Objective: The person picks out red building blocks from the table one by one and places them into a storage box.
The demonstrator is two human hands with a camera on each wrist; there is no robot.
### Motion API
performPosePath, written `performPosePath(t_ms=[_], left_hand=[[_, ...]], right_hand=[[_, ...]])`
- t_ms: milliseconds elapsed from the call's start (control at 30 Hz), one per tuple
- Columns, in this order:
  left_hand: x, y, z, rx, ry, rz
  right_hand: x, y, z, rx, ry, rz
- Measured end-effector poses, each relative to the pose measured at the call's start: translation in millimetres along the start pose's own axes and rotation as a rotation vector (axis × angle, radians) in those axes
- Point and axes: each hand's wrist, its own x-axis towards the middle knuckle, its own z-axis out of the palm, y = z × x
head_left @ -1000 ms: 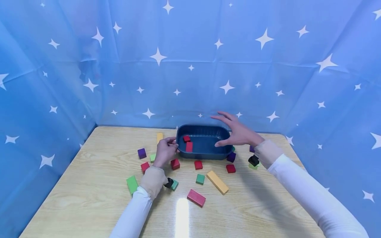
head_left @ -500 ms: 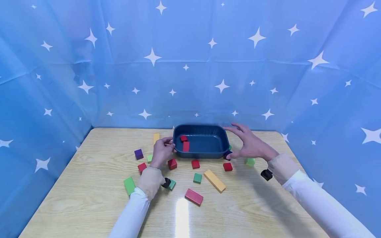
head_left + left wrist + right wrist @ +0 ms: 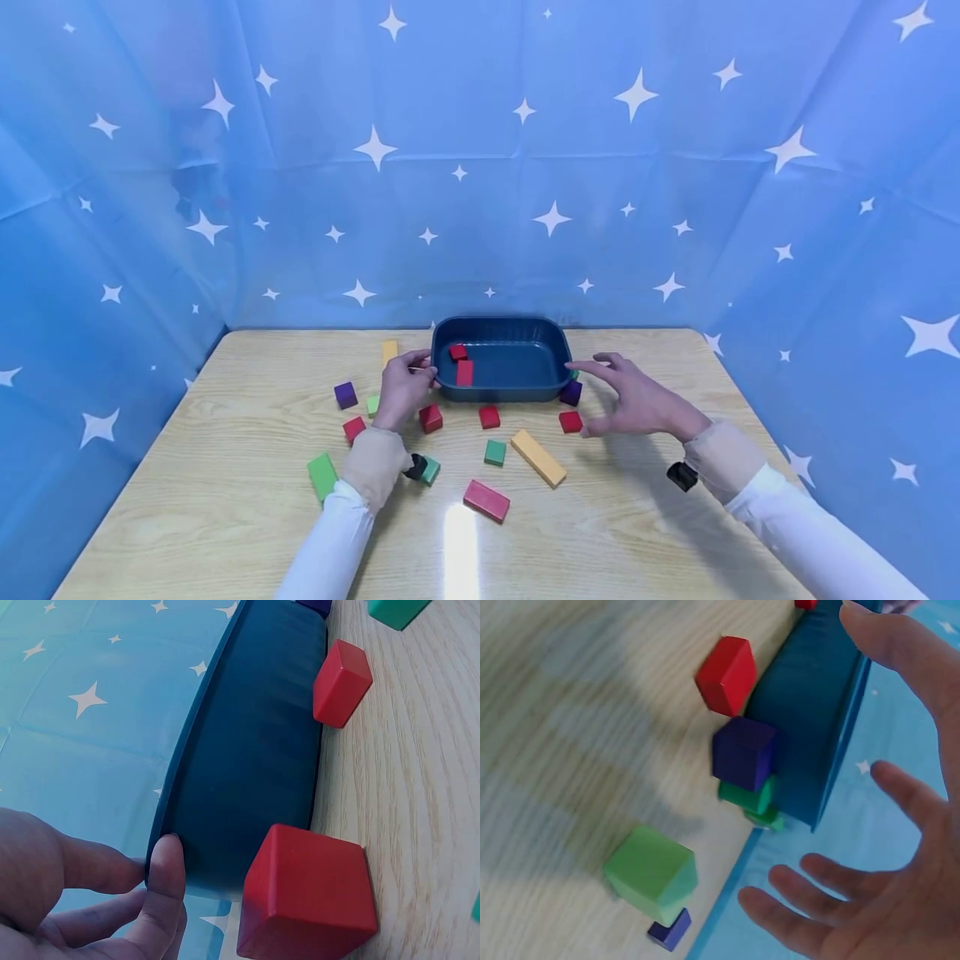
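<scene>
No text, label, brand or sign can be read (nor any number) anywhere

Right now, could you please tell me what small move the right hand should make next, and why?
I would probably lower the open, empty right hand and pinch the red block near its thumb, since the left hand pinches the rim of the dark blue rectangular bin and the two blocks inside it are red too.

They're wearing white sleeves (image 3: 325,540), with wrinkly beige cuffs (image 3: 372,468) poking out past them. Little black blocks (image 3: 682,476) are hanging off those.
</scene>
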Motion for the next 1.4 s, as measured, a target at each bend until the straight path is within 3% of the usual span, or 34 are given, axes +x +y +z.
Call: performPosePath(t_ms=[333, 667, 933, 1233, 1400], left_hand=[[-0.3, -0.9, 2.1, -0.006, 0.005, -0.002], [-1.9, 4.5, 4.1, -0.014, -0.005, 0.007], [-2.1, 2.2, 0.4, -0.001, 0.0, 0.006], [-2.5, 2.2, 0.8, 0.007, 0.002, 0.003], [-2.5, 2.0, 1.2, 0.003, 0.003, 0.007]], right_hand=[[-8.7, -5, 9, 0.015, -0.103, 0.001], [-4.7, -13, 18, 0.003, -0.127, -0.015], [5.4, -17, 31, -0.034, -0.083, -0.053], [8.7, -21, 37, -0.066, -0.084, -0.024], [9.3, -18, 45, -0.057, -0.091, -0.091]])
